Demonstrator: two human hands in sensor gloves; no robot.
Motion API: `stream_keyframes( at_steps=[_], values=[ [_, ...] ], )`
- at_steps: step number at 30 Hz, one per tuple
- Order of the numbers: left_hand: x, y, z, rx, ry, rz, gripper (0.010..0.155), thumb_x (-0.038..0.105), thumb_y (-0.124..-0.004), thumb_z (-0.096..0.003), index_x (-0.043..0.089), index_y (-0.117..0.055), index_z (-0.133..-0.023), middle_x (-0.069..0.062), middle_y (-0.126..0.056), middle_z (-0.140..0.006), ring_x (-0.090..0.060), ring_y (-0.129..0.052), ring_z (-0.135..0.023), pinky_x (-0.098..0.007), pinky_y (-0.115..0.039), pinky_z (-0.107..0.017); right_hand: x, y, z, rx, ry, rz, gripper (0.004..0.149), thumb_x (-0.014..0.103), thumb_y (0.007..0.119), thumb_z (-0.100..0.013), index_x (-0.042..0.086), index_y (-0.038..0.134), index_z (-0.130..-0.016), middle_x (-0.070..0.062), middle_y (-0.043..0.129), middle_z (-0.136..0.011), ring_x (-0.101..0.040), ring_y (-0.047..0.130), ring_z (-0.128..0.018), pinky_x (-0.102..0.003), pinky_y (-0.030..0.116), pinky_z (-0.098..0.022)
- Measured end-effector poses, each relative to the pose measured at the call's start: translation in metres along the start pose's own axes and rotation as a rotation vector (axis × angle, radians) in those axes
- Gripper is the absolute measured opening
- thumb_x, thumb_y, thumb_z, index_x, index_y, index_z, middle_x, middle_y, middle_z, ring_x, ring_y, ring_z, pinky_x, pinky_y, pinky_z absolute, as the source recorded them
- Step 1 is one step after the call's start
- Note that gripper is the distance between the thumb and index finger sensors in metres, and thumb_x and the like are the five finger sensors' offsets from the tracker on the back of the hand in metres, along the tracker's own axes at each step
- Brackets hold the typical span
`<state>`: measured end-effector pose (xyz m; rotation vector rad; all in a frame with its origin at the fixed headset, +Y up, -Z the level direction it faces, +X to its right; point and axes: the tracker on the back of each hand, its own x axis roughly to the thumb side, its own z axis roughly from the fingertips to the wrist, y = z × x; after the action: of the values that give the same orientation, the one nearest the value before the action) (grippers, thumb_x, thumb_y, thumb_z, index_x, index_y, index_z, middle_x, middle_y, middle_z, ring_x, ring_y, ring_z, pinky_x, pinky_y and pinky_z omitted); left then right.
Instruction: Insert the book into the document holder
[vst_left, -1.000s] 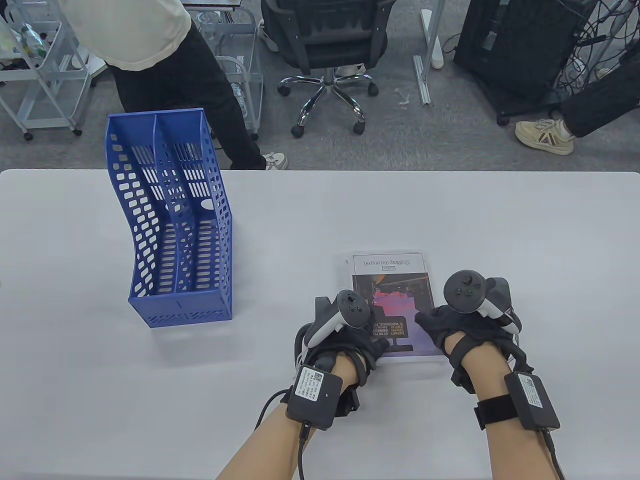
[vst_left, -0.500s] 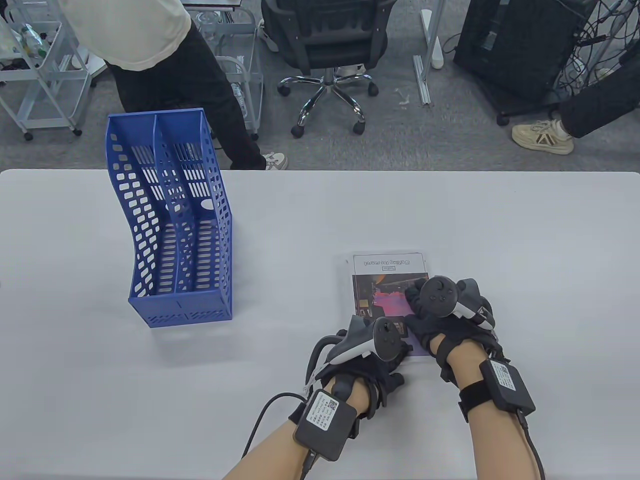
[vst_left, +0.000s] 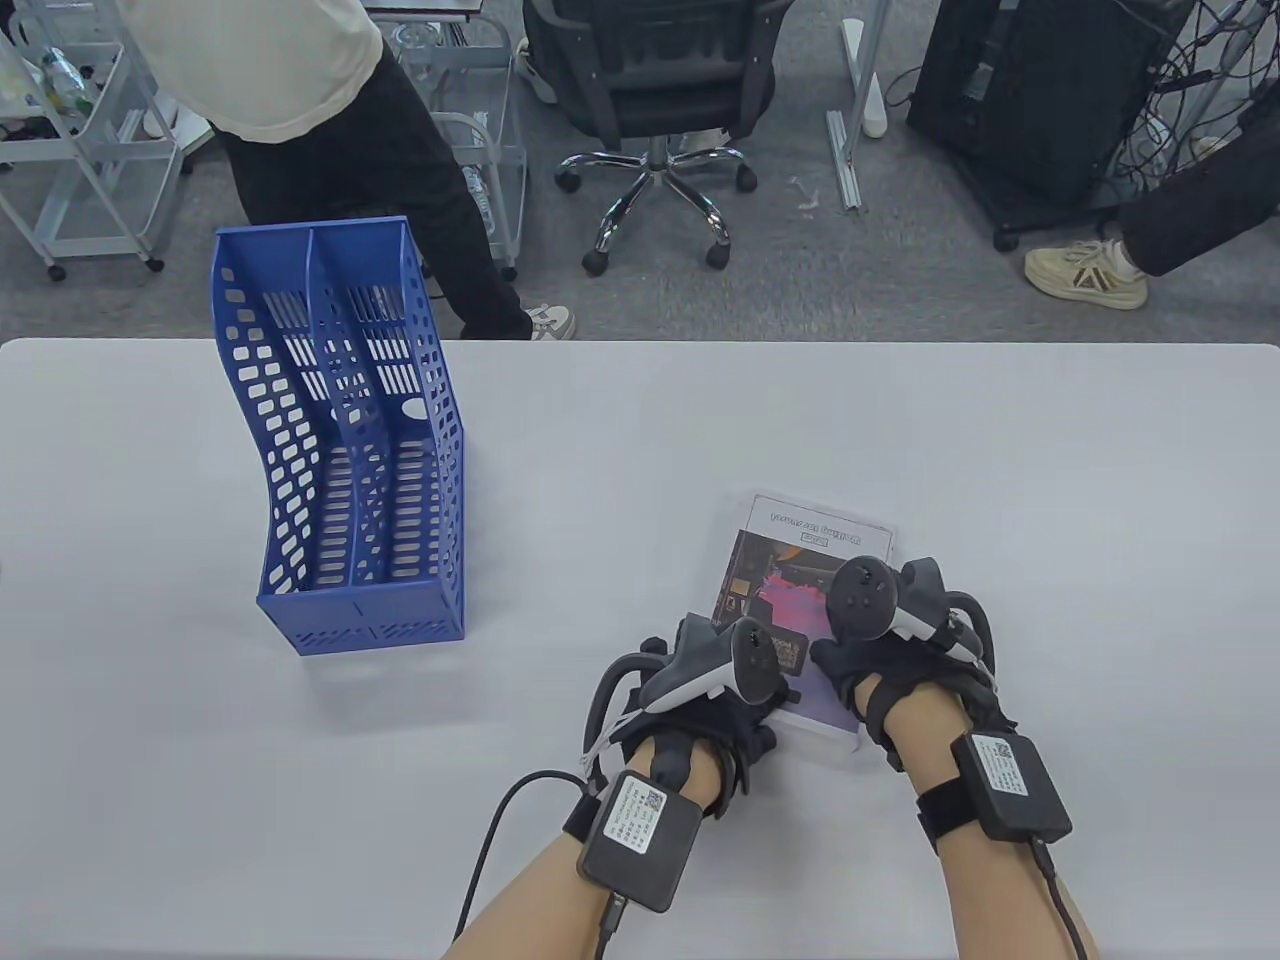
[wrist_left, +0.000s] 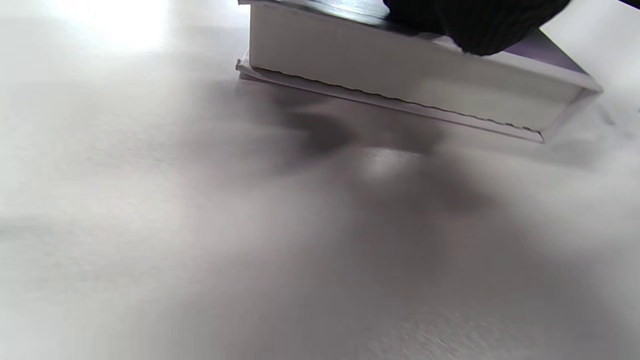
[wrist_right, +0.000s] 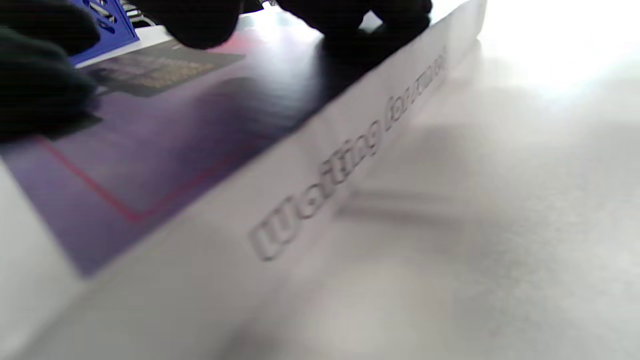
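The book (vst_left: 790, 560) lies flat on the white table (vst_left: 640, 420), front right of centre, turned askew. Its page edge shows in the left wrist view (wrist_left: 400, 70) and its spine in the right wrist view (wrist_right: 350, 160). My left hand (vst_left: 745, 700) rests on the book's near left corner, with a fingertip (wrist_left: 475, 25) on the cover. My right hand (vst_left: 850, 660) lies on the cover's right side, fingers (wrist_right: 350, 15) pressing down. The blue document holder (vst_left: 340, 430) stands upright and empty at the left, well apart from both hands.
The table's far edge (vst_left: 640, 342) runs behind the holder. Beyond it are an office chair (vst_left: 650, 90), a standing person (vst_left: 330, 120) and a wire cart (vst_left: 80, 130). A corner of the holder shows in the right wrist view (wrist_right: 107, 25).
The book has turned clockwise on the table under both hands. The right hand moved from the book's right edge onto the cover; the left hand shifted to the near left corner.
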<state>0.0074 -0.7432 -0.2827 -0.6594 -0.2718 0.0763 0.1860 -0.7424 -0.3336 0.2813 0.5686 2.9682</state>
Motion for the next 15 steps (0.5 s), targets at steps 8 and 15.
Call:
stream_keyframes(
  at_steps=[8, 15],
  values=[
    [-0.042, 0.013, -0.011, 0.093, 0.147, 0.043, 0.063, 0.063, -0.065, -0.0426, 0.059, -0.043, -0.102, 0.011, -0.01, -0.114, -0.024, -0.006, -0.11, -0.057, -0.015, -0.075, 0.033, -0.003, 0.013, 0.04, -0.063, 0.053, 0.068, 0.046, 0.07, -0.046, -0.008, 0.064, -0.087, -0.039, 0.067, -0.089, -0.061, 0.054, -0.088, -0.075, 0.05, -0.056],
    [-0.06, 0.016, -0.026, 0.166, 0.208, 0.084, 0.067, 0.065, -0.065, -0.0413, 0.059, -0.037, -0.102, 0.011, -0.01, -0.115, -0.024, -0.007, -0.111, -0.057, -0.016, -0.075, 0.055, -0.002, 0.024, 0.075, -0.145, 0.016, 0.067, 0.047, 0.071, -0.045, -0.009, 0.073, -0.082, -0.04, 0.075, -0.083, -0.06, 0.063, -0.085, -0.074, 0.056, -0.054]
  ],
)
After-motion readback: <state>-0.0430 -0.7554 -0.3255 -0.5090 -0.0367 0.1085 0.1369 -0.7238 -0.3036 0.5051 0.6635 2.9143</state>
